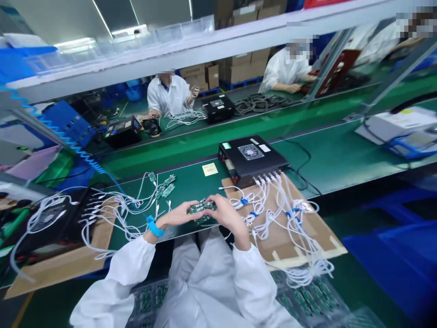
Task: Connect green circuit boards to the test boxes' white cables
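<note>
Both my hands meet at the front edge of the green bench, holding a green circuit board (202, 207) between them. My left hand (179, 214), with a blue band at its wrist, grips the board's left end. The fingers of my right hand (223, 210) are closed on its right end. Just below it another green board (203, 219) shows partly, and its support is hidden. Several small circuit boards (166, 186) lie on the bench beyond my left hand, with white cables (128, 207) to their left.
A black box with a fan (252, 155) stands at right, its white cables (273, 214) spread over cardboard (317, 228). Another black box (54, 223) is at far left. A yellow note (210, 169) lies behind my hands. Trays of boards (307, 294) sit below the bench; people work opposite.
</note>
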A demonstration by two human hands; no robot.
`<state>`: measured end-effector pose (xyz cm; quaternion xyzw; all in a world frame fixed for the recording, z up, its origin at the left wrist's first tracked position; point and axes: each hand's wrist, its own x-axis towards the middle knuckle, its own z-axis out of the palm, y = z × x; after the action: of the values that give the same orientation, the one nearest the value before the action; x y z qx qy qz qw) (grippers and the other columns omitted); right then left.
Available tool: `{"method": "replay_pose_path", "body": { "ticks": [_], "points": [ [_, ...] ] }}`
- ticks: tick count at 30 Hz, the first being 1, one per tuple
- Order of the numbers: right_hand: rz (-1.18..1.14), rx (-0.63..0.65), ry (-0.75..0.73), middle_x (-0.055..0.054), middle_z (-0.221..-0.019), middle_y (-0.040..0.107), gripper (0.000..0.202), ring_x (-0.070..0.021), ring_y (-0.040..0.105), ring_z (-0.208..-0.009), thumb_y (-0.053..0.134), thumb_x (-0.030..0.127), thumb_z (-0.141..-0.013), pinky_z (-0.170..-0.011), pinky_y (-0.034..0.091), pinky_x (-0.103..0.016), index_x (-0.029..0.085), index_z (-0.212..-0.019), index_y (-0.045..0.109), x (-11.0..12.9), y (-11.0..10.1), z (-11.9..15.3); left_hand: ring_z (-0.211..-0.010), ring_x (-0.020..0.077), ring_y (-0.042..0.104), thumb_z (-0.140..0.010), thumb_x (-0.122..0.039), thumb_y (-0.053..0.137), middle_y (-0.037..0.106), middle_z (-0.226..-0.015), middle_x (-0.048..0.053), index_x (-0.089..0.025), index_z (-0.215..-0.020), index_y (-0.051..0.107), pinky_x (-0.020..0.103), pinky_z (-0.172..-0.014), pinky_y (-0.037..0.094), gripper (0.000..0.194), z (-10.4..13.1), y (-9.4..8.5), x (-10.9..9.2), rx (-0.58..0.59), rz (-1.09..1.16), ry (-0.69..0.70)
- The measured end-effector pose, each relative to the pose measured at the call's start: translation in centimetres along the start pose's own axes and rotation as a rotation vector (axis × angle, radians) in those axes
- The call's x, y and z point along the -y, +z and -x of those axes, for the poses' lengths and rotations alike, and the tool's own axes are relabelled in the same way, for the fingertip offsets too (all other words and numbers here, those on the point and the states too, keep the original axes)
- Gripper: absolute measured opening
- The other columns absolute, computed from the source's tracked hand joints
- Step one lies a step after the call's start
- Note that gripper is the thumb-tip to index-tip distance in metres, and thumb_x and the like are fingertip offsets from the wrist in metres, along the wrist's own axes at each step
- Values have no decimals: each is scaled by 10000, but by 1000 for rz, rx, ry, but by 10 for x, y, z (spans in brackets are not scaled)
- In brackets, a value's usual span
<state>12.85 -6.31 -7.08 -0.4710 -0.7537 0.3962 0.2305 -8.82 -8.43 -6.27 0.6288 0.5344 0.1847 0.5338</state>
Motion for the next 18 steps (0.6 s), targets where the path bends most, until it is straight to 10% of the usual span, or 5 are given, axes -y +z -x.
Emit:
{"method": "replay_pose_path", "body": {
  "ticks": [9,18],
  "points": [
    [-167,-381,66,-156,-1223,574,428,-287,608,-1174,684,369,-899,-1030,514,-466,182,-1257,541,-26,17,-60,-805,161,626,-594,-604,939,725,-921,102,-95,-1005,766,270,-741,524,677,-62,-5,5,-213,486,-105],
    [-42,-354,-1,-159,-1240,598,343,-310,608,-1207,584,410,-981,-1087,489,-502,194,-1246,585,-36,41,14,-1095,296,689,-825,-318,826,732,-1136,200,-56,-1117,701,359,-915,546,412,-141,6,13,-694,201,-235]
  ]
}}
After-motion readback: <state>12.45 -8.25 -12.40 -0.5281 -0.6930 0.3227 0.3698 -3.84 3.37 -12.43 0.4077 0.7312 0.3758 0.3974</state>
